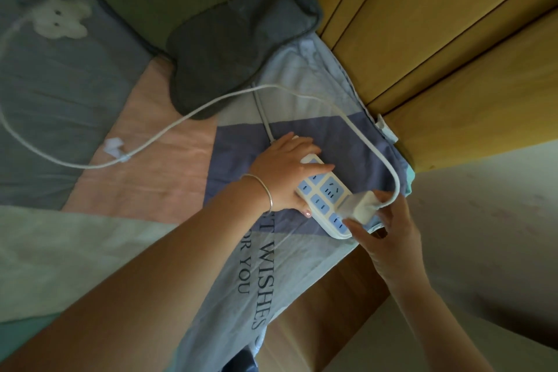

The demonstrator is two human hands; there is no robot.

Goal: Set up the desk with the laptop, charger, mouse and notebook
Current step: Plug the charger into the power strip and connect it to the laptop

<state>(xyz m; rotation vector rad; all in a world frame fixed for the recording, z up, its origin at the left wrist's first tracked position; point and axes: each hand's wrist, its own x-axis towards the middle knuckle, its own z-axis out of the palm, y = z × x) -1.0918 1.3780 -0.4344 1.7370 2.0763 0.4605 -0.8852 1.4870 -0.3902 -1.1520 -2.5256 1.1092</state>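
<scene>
Charger brick (359,205) of white hard plastic is pinched by the right hand (389,232) against the white-and-blue power strip (324,190), clasped on the bed (151,145) by the left hand (280,178). Judged light and rigid; best gripped by flat sides.

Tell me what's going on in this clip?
The left hand holds a power strip steady on the bedsheet while the right hand pinches a white charger against one of its sockets. Whether the plug is fully seated cannot be told. The charger's white cable loops away across the bedsheet.
</scene>
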